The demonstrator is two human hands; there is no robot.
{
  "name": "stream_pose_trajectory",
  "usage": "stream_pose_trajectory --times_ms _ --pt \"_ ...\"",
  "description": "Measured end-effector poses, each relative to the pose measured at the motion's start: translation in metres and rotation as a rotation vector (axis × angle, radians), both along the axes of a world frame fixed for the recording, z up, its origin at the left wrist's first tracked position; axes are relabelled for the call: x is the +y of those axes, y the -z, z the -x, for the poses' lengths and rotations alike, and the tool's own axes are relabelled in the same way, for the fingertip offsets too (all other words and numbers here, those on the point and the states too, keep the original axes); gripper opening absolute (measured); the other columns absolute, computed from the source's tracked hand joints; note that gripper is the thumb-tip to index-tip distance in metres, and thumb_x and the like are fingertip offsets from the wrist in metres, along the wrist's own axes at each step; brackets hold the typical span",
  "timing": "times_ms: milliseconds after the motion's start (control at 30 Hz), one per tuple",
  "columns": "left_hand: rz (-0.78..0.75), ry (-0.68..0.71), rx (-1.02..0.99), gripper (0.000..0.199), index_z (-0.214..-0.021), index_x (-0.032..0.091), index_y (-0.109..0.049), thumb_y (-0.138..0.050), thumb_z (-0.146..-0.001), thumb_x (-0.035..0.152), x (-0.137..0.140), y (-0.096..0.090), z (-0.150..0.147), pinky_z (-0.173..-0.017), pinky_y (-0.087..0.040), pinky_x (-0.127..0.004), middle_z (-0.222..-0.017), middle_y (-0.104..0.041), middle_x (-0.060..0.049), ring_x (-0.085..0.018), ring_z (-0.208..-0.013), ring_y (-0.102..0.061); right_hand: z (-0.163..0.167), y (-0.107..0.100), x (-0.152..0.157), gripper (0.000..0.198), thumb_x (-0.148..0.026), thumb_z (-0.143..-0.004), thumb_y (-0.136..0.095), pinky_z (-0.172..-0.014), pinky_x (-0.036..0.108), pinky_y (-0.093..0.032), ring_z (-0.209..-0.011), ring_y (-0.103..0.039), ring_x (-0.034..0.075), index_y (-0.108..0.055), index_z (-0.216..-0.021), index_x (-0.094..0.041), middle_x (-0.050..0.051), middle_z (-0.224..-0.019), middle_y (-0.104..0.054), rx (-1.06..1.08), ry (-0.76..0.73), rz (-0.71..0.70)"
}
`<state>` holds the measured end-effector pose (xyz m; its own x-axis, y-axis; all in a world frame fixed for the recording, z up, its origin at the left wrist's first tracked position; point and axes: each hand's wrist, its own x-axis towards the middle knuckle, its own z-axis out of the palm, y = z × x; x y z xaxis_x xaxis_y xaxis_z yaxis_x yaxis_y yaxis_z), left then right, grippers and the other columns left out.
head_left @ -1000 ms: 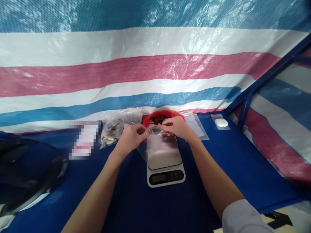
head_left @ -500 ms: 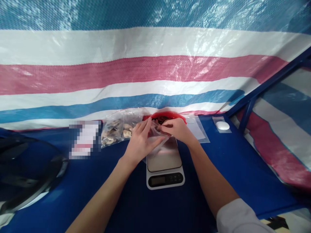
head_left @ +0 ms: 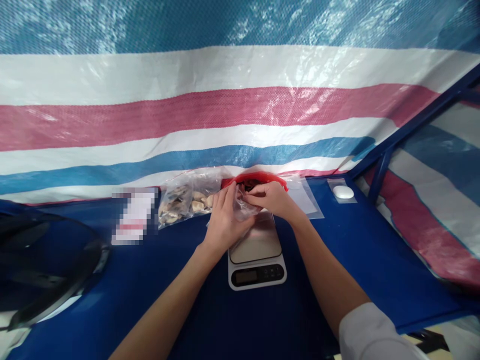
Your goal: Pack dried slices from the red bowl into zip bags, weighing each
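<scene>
Striped tarpaulin (head_left: 240, 107) hangs at 12 o'clock; left hand (head_left: 226, 220) and right hand (head_left: 273, 201) hold a clear bag (head_left: 242, 210), digital scale (head_left: 258, 247) at their 6 o'clock.

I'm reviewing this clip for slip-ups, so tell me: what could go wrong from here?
The clear plastic bag between the left hand and right hand looks limp and crumpled; its mouth might fold shut. Dark pieces in the red container could spill if it's nudged. The scale sits close by and might get bumped.
</scene>
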<state>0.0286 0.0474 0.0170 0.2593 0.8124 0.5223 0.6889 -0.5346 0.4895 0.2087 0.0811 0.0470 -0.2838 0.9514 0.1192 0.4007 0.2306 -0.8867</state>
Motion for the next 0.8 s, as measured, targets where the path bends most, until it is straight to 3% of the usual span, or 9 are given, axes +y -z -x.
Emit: stream_pose_trajectory --times_ms 200,433,600,800 --pt "0.050 -0.018 -0.059 0.067 -0.141 0.022 -0.046 -0.073 -0.081 0.033 0.003 -0.002 0.003 -0.105 -0.046 -0.050 -0.128 -0.064 -0.012 -0.032 -0.122 -0.058 -0.009 -0.003 0.001 0.023 -0.038 -0.084 -0.068 -0.058 0.026 -0.048 -0.061 -0.063 0.015 -0.079 -0.078 -0.019 0.003 -0.071 -0.073 -0.053 0.003 0.032" --pt "0.105 0.022 -0.071 0.064 -0.133 0.019 -0.054 -0.078 -0.077 0.038 0.006 -0.006 0.002 -0.105 -0.047 -0.050 -0.127 -0.067 -0.013 -0.032 -0.119 -0.061 -0.018 -0.009 -0.001 0.017 -0.033 -0.086 -0.067 -0.075 0.030 -0.055 -0.079 -0.071 0.020 -0.080 -0.086 -0.022 0.002 -0.082 -0.078 -0.026 0.061 -0.079" --pt "0.102 0.041 -0.072 0.069 -0.136 0.019 -0.054 -0.080 -0.075 0.040 0.005 -0.009 0.003 -0.103 -0.048 -0.051 -0.128 -0.066 -0.015 -0.033 -0.119 -0.061 -0.007 -0.015 -0.011 0.019 -0.035 -0.086 -0.069 -0.077 0.029 -0.056 -0.082 -0.072 0.020 -0.080 -0.093 -0.021 0.003 -0.091 -0.079 0.048 -0.022 -0.155" --pt "0.103 0.091 -0.043 0.067 -0.136 0.017 -0.054 -0.076 -0.077 0.040 0.005 -0.011 0.005 -0.105 -0.048 -0.052 -0.129 -0.066 -0.017 -0.034 -0.122 -0.061 0.002 -0.017 -0.014 0.018 -0.036 -0.088 -0.069 -0.076 0.029 -0.052 -0.075 -0.068 0.018 -0.081 -0.086 -0.023 0.001 -0.084 -0.078 -0.156 -0.182 -0.228"
